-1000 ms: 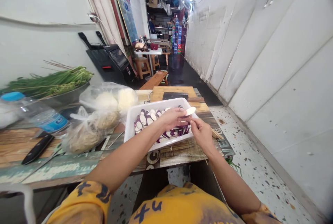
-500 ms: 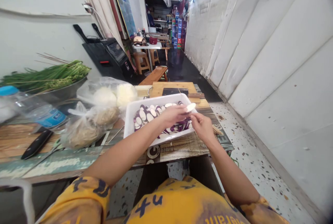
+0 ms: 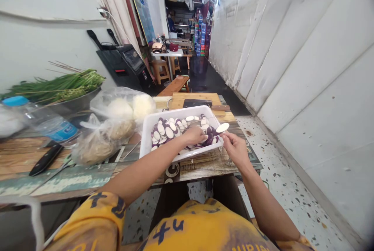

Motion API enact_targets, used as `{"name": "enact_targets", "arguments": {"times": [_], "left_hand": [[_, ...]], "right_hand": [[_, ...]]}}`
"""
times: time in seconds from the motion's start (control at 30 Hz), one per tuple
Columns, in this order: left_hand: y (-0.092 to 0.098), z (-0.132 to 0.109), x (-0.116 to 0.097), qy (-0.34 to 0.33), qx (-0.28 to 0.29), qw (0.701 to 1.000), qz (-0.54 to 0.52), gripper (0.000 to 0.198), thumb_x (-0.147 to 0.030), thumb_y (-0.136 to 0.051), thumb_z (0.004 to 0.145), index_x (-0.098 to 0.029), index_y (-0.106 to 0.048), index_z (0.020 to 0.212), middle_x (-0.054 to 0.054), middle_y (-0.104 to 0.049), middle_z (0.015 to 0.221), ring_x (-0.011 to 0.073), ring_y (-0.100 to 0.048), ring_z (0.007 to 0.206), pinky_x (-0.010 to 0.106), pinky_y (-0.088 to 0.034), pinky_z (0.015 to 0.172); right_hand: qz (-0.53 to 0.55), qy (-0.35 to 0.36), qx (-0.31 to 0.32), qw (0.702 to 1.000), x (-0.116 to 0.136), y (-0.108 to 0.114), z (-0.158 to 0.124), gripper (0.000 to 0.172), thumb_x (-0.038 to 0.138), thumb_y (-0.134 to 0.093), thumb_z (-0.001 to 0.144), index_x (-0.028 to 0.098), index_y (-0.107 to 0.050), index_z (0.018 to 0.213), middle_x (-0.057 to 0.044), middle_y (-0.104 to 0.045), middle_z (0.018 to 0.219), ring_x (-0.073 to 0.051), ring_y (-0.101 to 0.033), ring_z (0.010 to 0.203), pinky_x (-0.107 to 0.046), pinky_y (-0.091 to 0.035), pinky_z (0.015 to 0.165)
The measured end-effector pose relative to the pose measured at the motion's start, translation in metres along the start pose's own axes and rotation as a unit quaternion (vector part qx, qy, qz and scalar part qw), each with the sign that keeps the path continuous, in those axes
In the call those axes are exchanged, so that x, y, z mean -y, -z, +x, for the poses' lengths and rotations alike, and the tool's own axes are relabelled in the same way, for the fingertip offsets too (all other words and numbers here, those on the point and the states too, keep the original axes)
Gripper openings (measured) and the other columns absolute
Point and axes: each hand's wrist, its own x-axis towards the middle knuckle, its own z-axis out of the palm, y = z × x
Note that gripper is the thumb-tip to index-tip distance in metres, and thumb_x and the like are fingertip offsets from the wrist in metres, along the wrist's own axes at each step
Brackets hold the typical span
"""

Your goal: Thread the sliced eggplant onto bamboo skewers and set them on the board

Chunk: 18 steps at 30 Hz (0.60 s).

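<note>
Head | right hand holds slice (over tray rim) | left hand inside

Readable text is sparse. Yellow shirt: hand-drawn dark blue "4u" on the front; a second print at the bottom edge is cut off and can't be read. Worktop: large pale letters on its near edge just in front of the white tray, looks like "G" and "C", partly worn. Bottle label and wall poster: print too small and blurred.
</note>
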Motion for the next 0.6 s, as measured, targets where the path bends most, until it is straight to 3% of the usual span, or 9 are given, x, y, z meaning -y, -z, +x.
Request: {"name": "enact_targets", "arguments": {"times": [0.1, 0.2, 0.27, 0.33, 0.43, 0.5, 0.6], "left_hand": [[-0.002, -0.001, -0.003, -0.039, 0.027, 0.987, 0.155, 0.027, -0.031, -0.066, 0.062, -0.017, -0.053, 0.043, 0.001, -0.047, 0.044, 0.0150, -0.048, 0.053, 0.026, -0.033, 0.057], [0.000, -0.001, -0.005, -0.052, 0.008, 0.987, 0.151, 0.018, -0.029, -0.070, 0.058, -0.016, -0.058, 0.055, 0.000, -0.053, 0.053, 0.0136, -0.051, 0.057, 0.023, -0.035, 0.056], [0.003, 0.000, -0.007, -0.014, -0.015, 0.999, 0.046, 0.015, -0.027, -0.068, 0.063, -0.016, -0.060, 0.068, 0.000, -0.056, 0.058, 0.0128, -0.053, 0.058, 0.022, -0.038, 0.055], [0.008, 0.002, -0.009, 0.043, -0.022, 0.991, -0.127, 0.016, -0.025, -0.064, 0.070, -0.015, -0.060, 0.082, 0.001, -0.059, 0.064, 0.0119, -0.056, 0.058, 0.022, -0.040, 0.055], [0.019, 0.007, -0.011, 0.104, -0.046, 0.928, -0.356, 0.014, -0.017, -0.060, 0.075, -0.013, -0.058, 0.088, 0.004, -0.060, 0.070, 0.0091, -0.056, 0.054, 0.020, -0.041, 0.051], [0.027, 0.010, -0.010, 0.119, -0.071, 0.885, -0.444, 0.007, -0.010, -0.059, 0.075, -0.010, -0.059, 0.082, 0.004, -0.059, 0.067, 0.0061, -0.051, 0.049, 0.017, -0.038, 0.045], [0.035, 0.014, -0.005, 0.124, -0.064, 0.840, -0.525, 0.003, -0.005, -0.057, 0.075, -0.008, -0.059, 0.074, 0.006, -0.058, 0.067, 0.0042, -0.046, 0.047, 0.013, -0.034, 0.039]], "right_hand": [[0.004, -0.010, 0.012, 1.000, -0.001, 0.001, -0.003, 0.030, 0.035, -0.047, 0.081, 0.015, -0.068, 0.088, -0.004, -0.067, 0.068, -0.018, -0.061, 0.066, -0.025, -0.044, 0.060], [0.018, -0.019, 0.017, 1.000, -0.001, 0.002, -0.005, 0.031, 0.035, -0.046, 0.081, 0.014, -0.068, 0.088, -0.003, -0.065, 0.064, -0.016, -0.058, 0.062, -0.024, -0.042, 0.057], [0.023, -0.025, 0.017, 0.999, 0.000, 0.003, -0.007, 0.032, 0.036, -0.046, 0.081, 0.013, -0.068, 0.089, -0.002, -0.062, 0.061, -0.015, -0.055, 0.059, -0.023, -0.041, 0.054], [0.027, -0.030, 0.024, 0.999, 0.001, 0.006, -0.011, 0.033, 0.036, -0.046, 0.081, 0.013, -0.067, 0.090, -0.001, -0.058, 0.056, -0.013, -0.052, 0.054, -0.022, -0.039, 0.051], [0.025, -0.033, 0.056, 0.998, 0.006, 0.010, -0.020, 0.033, 0.036, -0.046, 0.081, 0.013, -0.067, 0.090, 0.001, -0.055, 0.053, -0.012, -0.049, 0.050, -0.022, -0.038, 0.049], [0.022, -0.026, 0.069, 0.997, 0.010, 0.013, -0.028, 0.031, 0.036, -0.046, 0.082, 0.014, -0.067, 0.089, -0.001, -0.059, 0.059, -0.013, -0.052, 0.054, -0.022, -0.040, 0.052], [0.018, -0.015, 0.082, 0.996, 0.016, 0.014, -0.037, 0.029, 0.034, -0.046, 0.082, 0.015, -0.067, 0.089, -0.003, -0.064, 0.072, -0.015, -0.056, 0.063, -0.023, -0.043, 0.059]]}}
